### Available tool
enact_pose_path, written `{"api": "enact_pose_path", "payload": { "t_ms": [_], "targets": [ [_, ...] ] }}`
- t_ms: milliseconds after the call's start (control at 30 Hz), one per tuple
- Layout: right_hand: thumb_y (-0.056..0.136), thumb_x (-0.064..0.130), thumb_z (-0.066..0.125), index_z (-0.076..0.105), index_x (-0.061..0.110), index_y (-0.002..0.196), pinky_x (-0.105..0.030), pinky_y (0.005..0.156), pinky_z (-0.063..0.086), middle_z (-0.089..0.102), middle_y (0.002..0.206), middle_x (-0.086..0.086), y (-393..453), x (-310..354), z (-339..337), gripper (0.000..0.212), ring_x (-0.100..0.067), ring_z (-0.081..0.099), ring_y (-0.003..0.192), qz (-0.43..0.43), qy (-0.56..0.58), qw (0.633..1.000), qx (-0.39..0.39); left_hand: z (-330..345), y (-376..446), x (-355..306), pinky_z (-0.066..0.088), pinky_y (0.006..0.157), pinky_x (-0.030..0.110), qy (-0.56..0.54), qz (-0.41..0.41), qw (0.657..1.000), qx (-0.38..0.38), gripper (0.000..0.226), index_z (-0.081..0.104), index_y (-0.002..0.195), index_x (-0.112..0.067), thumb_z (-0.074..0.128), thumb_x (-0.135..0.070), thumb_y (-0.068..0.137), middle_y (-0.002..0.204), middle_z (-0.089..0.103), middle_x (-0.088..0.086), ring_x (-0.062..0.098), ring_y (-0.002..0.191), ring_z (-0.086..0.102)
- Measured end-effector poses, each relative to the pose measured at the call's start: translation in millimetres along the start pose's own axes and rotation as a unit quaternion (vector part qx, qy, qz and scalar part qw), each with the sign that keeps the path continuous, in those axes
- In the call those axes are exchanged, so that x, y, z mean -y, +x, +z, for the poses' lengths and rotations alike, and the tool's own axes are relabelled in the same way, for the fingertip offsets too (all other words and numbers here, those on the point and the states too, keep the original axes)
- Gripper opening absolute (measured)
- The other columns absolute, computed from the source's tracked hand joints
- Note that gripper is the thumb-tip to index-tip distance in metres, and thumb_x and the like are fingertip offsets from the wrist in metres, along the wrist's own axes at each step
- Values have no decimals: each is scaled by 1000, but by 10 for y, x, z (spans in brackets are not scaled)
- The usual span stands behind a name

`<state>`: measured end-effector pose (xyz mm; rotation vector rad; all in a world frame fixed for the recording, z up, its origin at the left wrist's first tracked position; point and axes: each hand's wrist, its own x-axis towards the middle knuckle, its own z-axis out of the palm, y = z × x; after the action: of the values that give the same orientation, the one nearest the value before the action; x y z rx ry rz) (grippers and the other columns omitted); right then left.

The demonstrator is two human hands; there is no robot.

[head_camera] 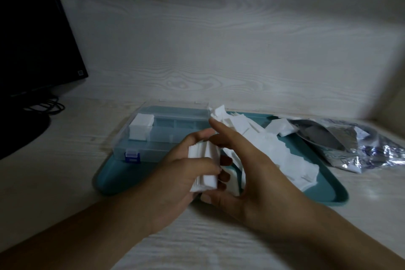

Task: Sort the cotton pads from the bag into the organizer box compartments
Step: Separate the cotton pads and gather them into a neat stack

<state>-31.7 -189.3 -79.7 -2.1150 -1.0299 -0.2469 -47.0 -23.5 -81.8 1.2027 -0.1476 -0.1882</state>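
My left hand [175, 180] and my right hand [245, 164] together grip a stack of white square cotton pads [205, 165] above the front of the teal tray [328, 195]. A loose heap of cotton pads [274, 151] lies on the tray to the right of my hands. The clear organizer box [157, 136], with a blue latch [132, 156], sits on the tray's left part; a stack of pads [141, 126] fills its far-left compartment. The silver bag [359, 144] lies crumpled at the tray's right edge.
A black monitor [32, 35] stands at the left with its cables [47, 107] on the pale wood desk [54, 182]. A wood-grain back wall [219, 39] rises behind the tray.
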Motion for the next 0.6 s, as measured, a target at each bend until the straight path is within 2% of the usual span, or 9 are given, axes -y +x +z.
{"api": "enact_pose_path", "payload": {
  "t_ms": [100, 200, 367, 467, 600],
  "targets": [
    [81, 25, 78, 29, 27, 150, -16, 104, 38, 49, 137, 17, 2, 6, -38, 84, -2, 45, 130, 3, 49, 999, 7, -6, 2, -24, 54, 61, 31, 12, 12, 1000, -8, 61, 62, 126, -23, 58, 12, 76, 106, 70, 17, 24, 84, 70],
    [83, 17, 75, 44, 23, 141, -23, 103, 40, 54, 131, 8, 27, 3, -73, 67, -11, 50, 127, -7, 59, 998, -4, 3, -11, -47, 55, 60, 28, 4, 23, 1000, -22, 68, 61, 128, -26, 67, -1, 66, 107, 72, 13, 22, 84, 69],
    [77, 26, 83, 51, 25, 133, -17, 100, 41, 55, 126, 11, 68, 18, -62, 65, -9, 52, 122, -13, 30, 999, -10, 45, -40, -54, 60, 69, 33, 0, 35, 999, -26, 64, 60, 127, -26, 71, -12, 66, 110, 74, 6, 22, 90, 73],
    [77, 30, 81, 53, 26, 129, -20, 99, 43, 56, 123, 13, 72, 16, -57, 59, -10, 54, 120, -1, 35, 999, -17, 51, -48, -69, 59, 73, 34, -7, 24, 999, -23, 57, 61, 129, -22, 67, -24, 72, 114, 72, 10, 25, 96, 71],
    [77, 31, 81, 52, 29, 131, -17, 97, 43, 58, 122, 16, 67, 23, -62, 61, -8, 55, 118, 12, 44, 999, -15, 53, -54, -74, 59, 69, 36, 0, 21, 999, -30, 52, 64, 126, -22, 65, -28, 75, 112, 72, 14, 32, 94, 70]
  ]
}}
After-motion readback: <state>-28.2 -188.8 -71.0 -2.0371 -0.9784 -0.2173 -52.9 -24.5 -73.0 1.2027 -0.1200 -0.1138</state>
